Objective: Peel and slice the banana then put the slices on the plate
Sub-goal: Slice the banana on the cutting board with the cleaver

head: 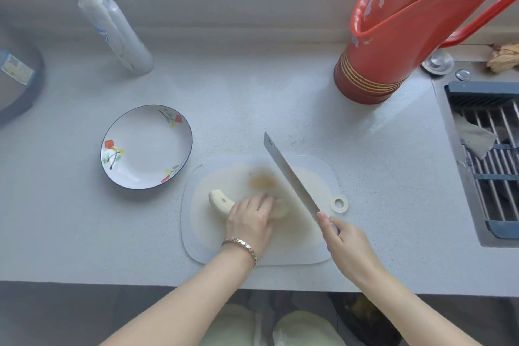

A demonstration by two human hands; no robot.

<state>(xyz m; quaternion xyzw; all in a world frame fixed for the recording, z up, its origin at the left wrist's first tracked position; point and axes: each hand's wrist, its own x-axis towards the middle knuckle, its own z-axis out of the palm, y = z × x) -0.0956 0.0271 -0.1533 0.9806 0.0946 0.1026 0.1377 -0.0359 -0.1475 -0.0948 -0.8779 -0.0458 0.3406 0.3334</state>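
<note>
Pale peeled banana [220,202], lower centre: soft, slippery, likely bruises; left hand [250,222] curls over middle, right hand [345,241] grips knife [289,174].

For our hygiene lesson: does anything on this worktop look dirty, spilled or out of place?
Yes: a brownish smear marks the otherwise pale cutting board, just beyond the peeled banana. What it is cannot be told.

A home kitchen is indicated: a speckled grey countertop [252,109] is bounded at right by a sink [447,132] with a drain rack [494,177]; a pump bottle [112,28] and red thermos flask [393,36] are stood far back, a flowered plate [146,149] nearer.
</note>
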